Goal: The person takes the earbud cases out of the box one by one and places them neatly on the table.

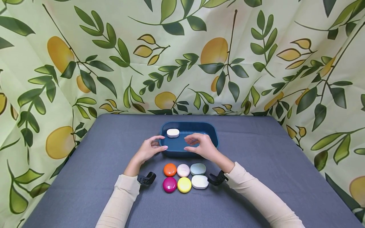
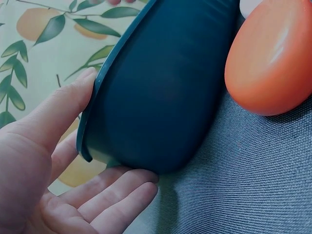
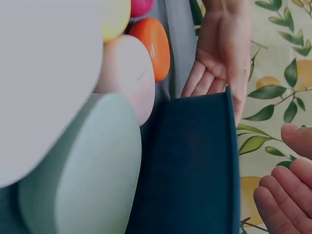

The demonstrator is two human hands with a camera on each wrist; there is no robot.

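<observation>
A dark blue tub (image 1: 178, 154) stands on the table, with one oblong white piece (image 1: 172, 133) lying inside at its left. My left hand (image 1: 148, 149) holds the tub's left end. In the left wrist view its thumb touches the rim, and several fingers (image 2: 119, 197) lie against the outer wall. Above the tub's right half hovers my right hand (image 1: 201, 146), its fingers bent and apart from the thumb, with nothing between them. The right wrist view shows that hand's fingertips (image 3: 287, 195) beyond the tub's rim, also holding nothing.
In front of the tub sit two rows of smooth pieces: orange (image 1: 169, 170), pale pink (image 1: 183, 170) and pale green (image 1: 198, 169), then magenta (image 1: 169, 185), yellow (image 1: 184, 185) and white (image 1: 199, 182). A leaf-patterned cloth (image 1: 176, 41) hangs behind the grey table (image 1: 85, 183).
</observation>
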